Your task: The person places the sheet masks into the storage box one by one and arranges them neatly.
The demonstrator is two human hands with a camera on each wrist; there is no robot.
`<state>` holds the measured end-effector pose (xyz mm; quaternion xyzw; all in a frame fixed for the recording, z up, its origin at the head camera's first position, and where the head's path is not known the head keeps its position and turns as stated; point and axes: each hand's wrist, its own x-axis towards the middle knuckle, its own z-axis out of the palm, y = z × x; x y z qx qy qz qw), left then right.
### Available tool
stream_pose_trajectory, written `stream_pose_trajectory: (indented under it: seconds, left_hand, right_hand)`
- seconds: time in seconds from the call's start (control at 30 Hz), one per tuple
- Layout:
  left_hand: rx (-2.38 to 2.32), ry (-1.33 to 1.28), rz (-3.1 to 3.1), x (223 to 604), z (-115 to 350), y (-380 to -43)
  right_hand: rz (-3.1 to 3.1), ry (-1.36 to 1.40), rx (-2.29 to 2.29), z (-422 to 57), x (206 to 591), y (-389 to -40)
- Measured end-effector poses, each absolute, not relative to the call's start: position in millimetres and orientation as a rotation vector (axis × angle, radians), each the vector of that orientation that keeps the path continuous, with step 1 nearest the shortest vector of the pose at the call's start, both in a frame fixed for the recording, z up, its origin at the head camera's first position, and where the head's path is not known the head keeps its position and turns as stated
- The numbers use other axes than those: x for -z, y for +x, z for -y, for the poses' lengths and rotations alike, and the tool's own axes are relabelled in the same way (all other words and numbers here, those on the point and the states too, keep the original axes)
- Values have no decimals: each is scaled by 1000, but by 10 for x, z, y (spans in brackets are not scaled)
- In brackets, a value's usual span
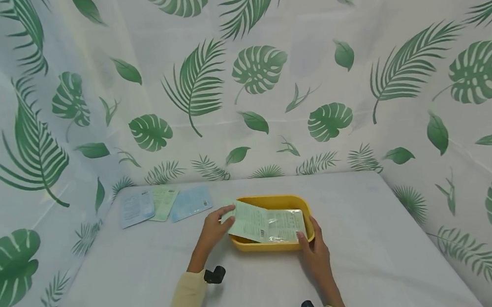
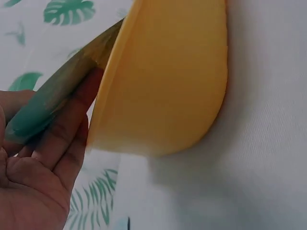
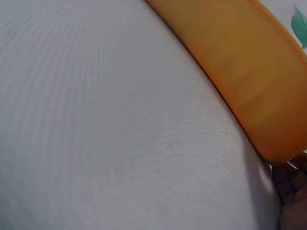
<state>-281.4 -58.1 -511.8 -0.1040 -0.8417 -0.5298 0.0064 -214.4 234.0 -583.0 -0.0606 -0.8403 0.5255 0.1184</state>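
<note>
A yellow tray (image 1: 264,247) with rounded corners stands on the white table. My left hand (image 1: 212,230) pinches the left end of a flat light-green printed packet (image 1: 247,220), thumb on top and fingers beneath. That packet slants over the tray's left rim and overlaps another pale green, shiny packet (image 1: 287,224) lying inside. From the left wrist view, the held packet (image 2: 60,91) rises beside the yellow wall (image 2: 168,81), its face turned away. My right hand (image 1: 316,255) grips the tray's right end, thumb over the rim and fingers along the outside; only its fingers (image 3: 292,184) show in the right wrist view.
Back left on the table (image 1: 360,281) lie a pale blue packet (image 1: 137,208), a green packet (image 1: 164,203) and another blue packet (image 1: 192,203), partly overlapping. A white leaf-print curtain (image 1: 271,136) surrounds the table at the back and sides.
</note>
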Motion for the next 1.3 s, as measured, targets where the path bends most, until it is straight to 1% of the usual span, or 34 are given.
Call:
stream_pose_trajectory:
  seconds: [0.13,0.3,0.47,0.67,1.1,1.3]
  left_hand:
    - [1436,-426,2779,5078,424,-2827]
    - [1249,-388,2868,5060,261,-2819]
    - [1090,-379,2874,5131,100,-2746]
    - [733,-409,2934,5246,-58,-2700]
    - [379,-330,3014,5240,-165,-2675]
    - [296,-277,2969,5254,-207,-2671]
  right_hand:
    - [2459,-185,-1520,-2328,5835,-2145]
    - [2465,-197,-1506,-2323,5840,-2161]
    - [2469,-195,-1509,-2337,5852,-2157]
    - [2450,-179,-1502,-2341,5867,-2149]
    - [2431,-170,-1477,-2323,5862,-2163]
    - [2432,-170,-1476,-2326,5859,-2156]
